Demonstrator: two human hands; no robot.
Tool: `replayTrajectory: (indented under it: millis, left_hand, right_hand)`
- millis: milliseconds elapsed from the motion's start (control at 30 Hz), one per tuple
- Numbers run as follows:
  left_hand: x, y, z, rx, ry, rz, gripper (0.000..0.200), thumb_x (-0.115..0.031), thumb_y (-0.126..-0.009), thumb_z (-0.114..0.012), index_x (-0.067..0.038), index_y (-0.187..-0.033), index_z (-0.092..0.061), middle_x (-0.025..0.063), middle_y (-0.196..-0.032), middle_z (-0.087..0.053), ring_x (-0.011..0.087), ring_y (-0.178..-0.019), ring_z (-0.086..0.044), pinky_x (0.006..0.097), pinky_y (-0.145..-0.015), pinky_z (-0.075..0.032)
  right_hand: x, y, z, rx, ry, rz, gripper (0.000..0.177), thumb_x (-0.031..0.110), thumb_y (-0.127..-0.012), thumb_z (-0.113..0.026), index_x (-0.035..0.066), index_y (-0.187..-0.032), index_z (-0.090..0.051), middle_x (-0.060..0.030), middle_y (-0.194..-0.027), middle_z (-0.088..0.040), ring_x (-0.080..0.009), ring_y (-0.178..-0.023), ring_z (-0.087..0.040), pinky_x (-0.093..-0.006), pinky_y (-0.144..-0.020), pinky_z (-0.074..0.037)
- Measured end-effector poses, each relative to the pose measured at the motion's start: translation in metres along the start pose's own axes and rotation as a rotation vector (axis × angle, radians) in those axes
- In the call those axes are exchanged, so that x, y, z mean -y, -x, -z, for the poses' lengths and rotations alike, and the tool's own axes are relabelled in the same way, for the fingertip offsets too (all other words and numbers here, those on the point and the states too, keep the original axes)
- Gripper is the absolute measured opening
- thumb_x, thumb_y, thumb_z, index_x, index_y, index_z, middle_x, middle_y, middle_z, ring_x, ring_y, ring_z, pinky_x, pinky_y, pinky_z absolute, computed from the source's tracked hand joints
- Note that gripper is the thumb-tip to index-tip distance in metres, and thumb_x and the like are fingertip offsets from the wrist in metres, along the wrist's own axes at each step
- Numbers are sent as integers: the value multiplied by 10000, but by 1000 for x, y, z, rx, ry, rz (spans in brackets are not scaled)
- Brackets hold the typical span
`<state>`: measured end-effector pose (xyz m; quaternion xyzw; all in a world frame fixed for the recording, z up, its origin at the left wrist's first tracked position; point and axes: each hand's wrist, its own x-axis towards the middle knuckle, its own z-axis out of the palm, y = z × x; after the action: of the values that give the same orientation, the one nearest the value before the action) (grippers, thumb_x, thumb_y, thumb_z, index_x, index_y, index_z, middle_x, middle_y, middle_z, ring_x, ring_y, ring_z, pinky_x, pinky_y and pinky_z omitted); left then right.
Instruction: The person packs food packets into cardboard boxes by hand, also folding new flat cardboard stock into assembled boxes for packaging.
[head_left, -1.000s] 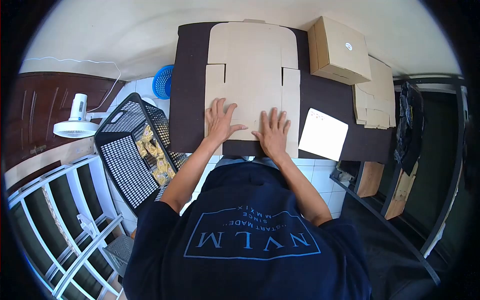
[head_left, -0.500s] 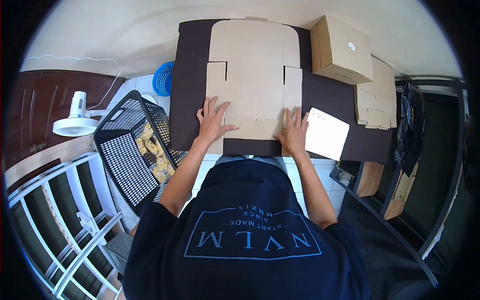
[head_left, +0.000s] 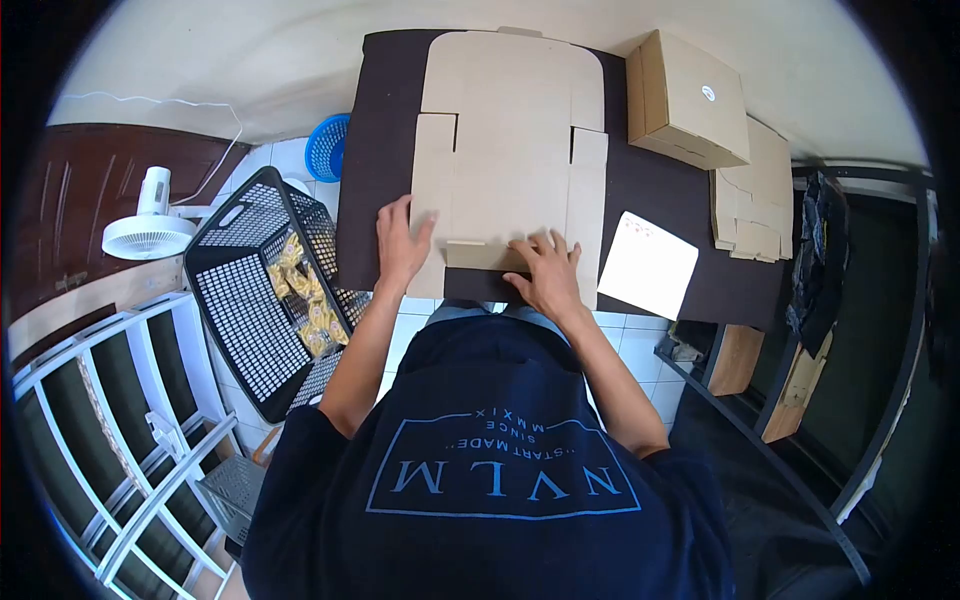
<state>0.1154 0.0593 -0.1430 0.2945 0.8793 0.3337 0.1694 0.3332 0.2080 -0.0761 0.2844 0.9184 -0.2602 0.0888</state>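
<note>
A flat, unfolded cardboard box (head_left: 510, 180) lies on a dark-covered table, its rounded end away from me. Along its near edge a flap (head_left: 480, 255) is tilted up. My right hand (head_left: 550, 275) is on this flap, thumb on the near side and fingers over the far side. At the box's left edge rests my left hand (head_left: 402, 243), fingers apart and holding nothing. A white sheet (head_left: 650, 266) with small red marks lies to the right of the box.
A closed cardboard box (head_left: 695, 105) stands at the back right, beside stacked flat cardboard (head_left: 755, 195). Left of the table are a black crate (head_left: 250, 320) holding yellow packets (head_left: 305, 295), a blue basket (head_left: 325, 150) and a white fan (head_left: 150, 235).
The near flap has tilted up from lying flat. My right hand has moved left onto it, and my left hand has shifted left, off the flap to the box's edge.
</note>
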Motion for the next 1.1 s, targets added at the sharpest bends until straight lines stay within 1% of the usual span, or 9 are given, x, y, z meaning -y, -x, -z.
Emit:
replayTrajectory:
  millis: [100,200,233,300,467,567,733,933,1100]
  left_hand:
    - [-4,12,19,157,18,305,635,-318,-846,-702,-55,-1352,-422,235,-1178,-576,370,-1061,-584,452,-905,-461]
    - [1,23,21,182,93,301,655,-264,-864,-684,-58,-1392,-356,214,-992,-639,352,-876,-648,452,-823,-498]
    - [4,26,20,193,120,287,646,-251,-867,-680,-58,-1391,-355,210,-956,-645,345,-848,-653,444,-807,-504]
    - [11,34,22,216,128,284,617,-213,-877,-656,-61,-1390,-350,208,-948,-643,340,-845,-653,433,-810,-503]
    - [20,52,40,369,273,277,535,-24,-880,-553,-85,-1378,-364,204,-1033,-620,326,-902,-635,397,-826,-496]
    - [28,58,48,496,413,54,560,114,-838,-469,-108,-1350,-426,164,-1115,-599,288,-967,-605,375,-821,-493]
    - [24,60,54,358,-16,-389,370,73,-833,-602,-63,-1176,-621,89,-1095,-592,227,-975,-582,326,-784,-497]
    - [43,50,39,416,464,16,176,-60,-893,-662,11,-1054,-663,79,-1098,-567,156,-895,-588,287,-742,-495]
    - [27,48,6,305,452,-57,190,-71,-900,-659,20,-1067,-647,96,-1058,-514,187,-942,-601,273,-736,-529]
  right_hand:
    - [8,26,10,-70,-100,25,389,218,-872,-665,102,-1233,-578,-136,-1130,-615,-314,-1139,-535,-629,-1012,-351]
    - [-10,39,0,273,-342,-164,332,150,-857,-665,11,-1150,-597,-200,-1156,-594,-378,-1100,-536,-451,-900,-463]
    - [-14,45,-10,279,-341,-163,332,150,-857,-665,11,-1150,-597,-200,-1156,-594,-378,-1100,-536,-451,-900,-463]
    - [-21,58,-27,-124,-267,-97,330,96,-837,-674,3,-1143,-594,-225,-1171,-573,-409,-1078,-533,-473,-895,-456]
    - [-43,66,-28,-267,-235,-262,453,-75,-728,-622,40,-1165,-591,-213,-1160,-553,-406,-1039,-523,-463,-894,-455]
    - [-59,73,-14,-222,-12,-385,621,-166,-630,-546,99,-1189,-598,-205,-1205,-490,-398,-1043,-496,-464,-901,-454]
    - [-83,85,-14,-207,5,-243,542,-111,-752,-589,135,-1234,-619,-196,-1223,-463,-354,-1005,-557,-430,-825,-516]
    - [-93,87,-6,-77,-154,-281,429,-85,-788,-588,95,-1173,-644,-195,-1182,-496,-368,-795,-617,-440,-770,-522]
    - [-91,87,-13,-133,-143,-286,379,-91,-811,-568,67,-1145,-654,-198,-1133,-536,-374,-840,-618,-446,-756,-511]
